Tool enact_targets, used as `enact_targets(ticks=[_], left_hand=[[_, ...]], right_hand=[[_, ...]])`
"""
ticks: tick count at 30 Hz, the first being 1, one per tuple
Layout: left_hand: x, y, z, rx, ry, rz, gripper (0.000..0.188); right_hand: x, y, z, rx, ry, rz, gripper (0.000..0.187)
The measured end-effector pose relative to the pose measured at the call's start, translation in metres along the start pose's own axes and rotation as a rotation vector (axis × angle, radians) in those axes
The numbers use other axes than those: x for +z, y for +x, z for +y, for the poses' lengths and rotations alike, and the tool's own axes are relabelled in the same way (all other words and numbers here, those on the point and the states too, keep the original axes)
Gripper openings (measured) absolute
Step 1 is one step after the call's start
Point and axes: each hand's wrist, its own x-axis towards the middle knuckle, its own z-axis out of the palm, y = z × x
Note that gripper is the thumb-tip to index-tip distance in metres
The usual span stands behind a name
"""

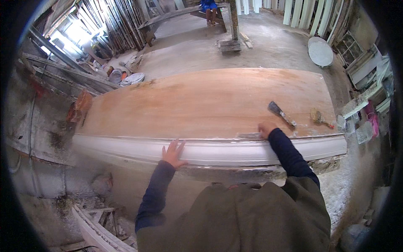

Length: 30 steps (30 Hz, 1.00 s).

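Note:
A long white moulding (222, 152) with ridged edges lies along the near edge of a wooden board (201, 105). My left hand (173, 154) rests on the moulding with its fingers spread and nothing in them. My right hand (267, 129) is closed round a flat-bladed knife (249, 135), just beyond the moulding's far edge. Its blade points left, and its handle is hidden in my fist. Past my right hand lies a scraper (275, 108) with a dark blade and a smeared handle. Farther right is a small brush (321, 118) with yellowish bristles.
A broken white frame (98, 229) lies at lower left. White strips (308, 14) lean at the far right, near a white round disc (320, 51). A post (233, 25) stands beyond the board, beside a bench (172, 16) where a person's legs show.

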Motion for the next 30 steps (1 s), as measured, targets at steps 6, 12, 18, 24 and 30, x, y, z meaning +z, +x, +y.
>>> enact_targets(ticks=[6,12,18,24,30], left_hand=[[-0.025,-0.009,-0.066,-0.005,0.068,-0.122,0.109],[-0.026,0.004,-0.112,0.096,0.091,-0.113,0.090],[0.008,0.092,-0.057,0.390,-0.347,-0.138,0.035],[-0.012,0.130,0.101,0.501,-0.433,-0.228,0.033],[0.017,0.147,0.156,0.406,-0.551,-0.186,0.021]], right_hand=[[-0.067,-0.088,-0.014,0.028,0.168,0.388,0.019],[-0.033,-0.211,-0.045,0.259,0.169,-0.070,0.019],[-0.011,-0.212,-0.061,0.505,-0.197,0.233,0.018],[-0.034,-0.099,-0.048,0.255,0.159,0.496,0.025],[-0.037,-0.003,0.025,0.617,-0.100,0.344,0.052]])
